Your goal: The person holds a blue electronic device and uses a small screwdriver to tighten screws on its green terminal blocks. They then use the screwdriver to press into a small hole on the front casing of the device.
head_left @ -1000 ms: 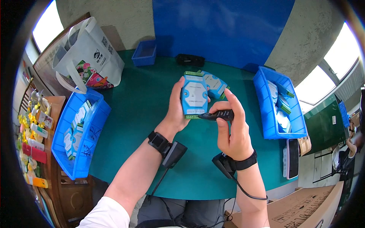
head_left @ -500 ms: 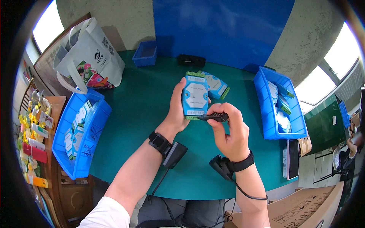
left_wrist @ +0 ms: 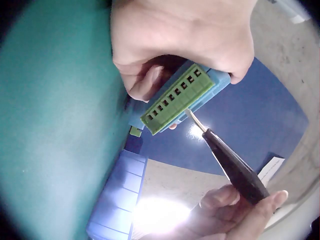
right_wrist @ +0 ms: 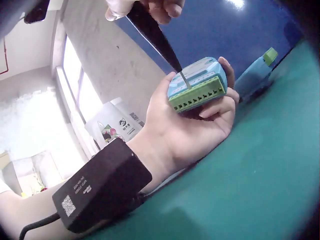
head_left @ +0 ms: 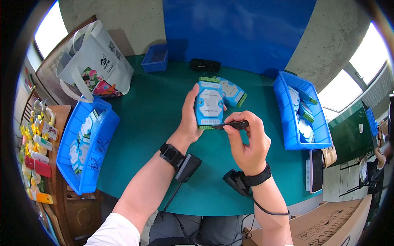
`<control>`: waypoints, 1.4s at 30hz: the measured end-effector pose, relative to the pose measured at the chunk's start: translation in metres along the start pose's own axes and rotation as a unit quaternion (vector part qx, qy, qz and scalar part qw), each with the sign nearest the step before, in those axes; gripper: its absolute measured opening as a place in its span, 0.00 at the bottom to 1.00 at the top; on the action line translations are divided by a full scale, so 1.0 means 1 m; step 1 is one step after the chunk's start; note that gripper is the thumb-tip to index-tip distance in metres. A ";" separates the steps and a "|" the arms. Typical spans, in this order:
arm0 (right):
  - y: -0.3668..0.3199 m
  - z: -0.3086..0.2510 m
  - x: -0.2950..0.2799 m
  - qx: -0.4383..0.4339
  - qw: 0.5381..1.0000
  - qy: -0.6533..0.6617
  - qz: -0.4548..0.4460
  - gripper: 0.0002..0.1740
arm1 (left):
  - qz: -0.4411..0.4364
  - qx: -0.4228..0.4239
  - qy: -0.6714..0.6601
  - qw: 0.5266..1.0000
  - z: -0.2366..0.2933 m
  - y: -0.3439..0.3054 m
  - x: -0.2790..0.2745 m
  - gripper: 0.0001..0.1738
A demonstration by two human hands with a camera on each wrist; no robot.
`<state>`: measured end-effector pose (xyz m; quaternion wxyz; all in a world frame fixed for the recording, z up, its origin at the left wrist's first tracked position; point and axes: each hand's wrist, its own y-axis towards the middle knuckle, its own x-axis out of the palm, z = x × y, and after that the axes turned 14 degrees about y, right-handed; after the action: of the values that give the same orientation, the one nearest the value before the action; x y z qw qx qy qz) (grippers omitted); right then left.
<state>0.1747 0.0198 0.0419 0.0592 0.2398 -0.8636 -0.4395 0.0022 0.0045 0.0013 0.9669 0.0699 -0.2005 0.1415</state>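
Observation:
A blue-and-white module (head_left: 209,102) with green terminal strips is gripped in the left hand (head_left: 188,119), thumb along its left edge. The right hand (head_left: 251,141) pinches a black-handled screwdriver (head_left: 236,124) between thumb and fingers. In the left wrist view the metal tip of the screwdriver (left_wrist: 232,167) touches the edge of the green terminal strip (left_wrist: 177,98). The right wrist view has the tip on top of the strip (right_wrist: 199,96), whose row of square openings faces the camera. Behind the held module, a second module (head_left: 233,92) lies on the table.
Blue bins holding modules stand at the left (head_left: 91,164) and right (head_left: 289,123). At the back are a small blue tray (head_left: 156,58), a black object (head_left: 205,64) and a white bag (head_left: 102,61). A phone-like device (head_left: 315,170) sits by the table's right edge.
The right hand has lowered slightly and its index finger has bent down onto the screwdriver, whose tip has stayed near the lower terminal strip. The left hand has kept its hold on the module.

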 end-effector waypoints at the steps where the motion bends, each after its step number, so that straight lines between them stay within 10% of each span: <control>1: 0.000 0.000 0.000 0.002 1.000 -0.002 0.006 0.18 | 0.001 0.002 0.002 1.000 0.000 0.000 0.001 0.43; 42: -0.002 0.000 0.002 0.057 0.994 -0.009 0.088 0.16 | -0.008 0.006 -0.027 1.000 0.001 0.000 -0.003 0.42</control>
<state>0.1736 0.0174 0.0400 0.0760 0.1620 -0.9054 -0.3849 -0.0003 0.0039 0.0009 0.9619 0.0805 -0.2248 0.1334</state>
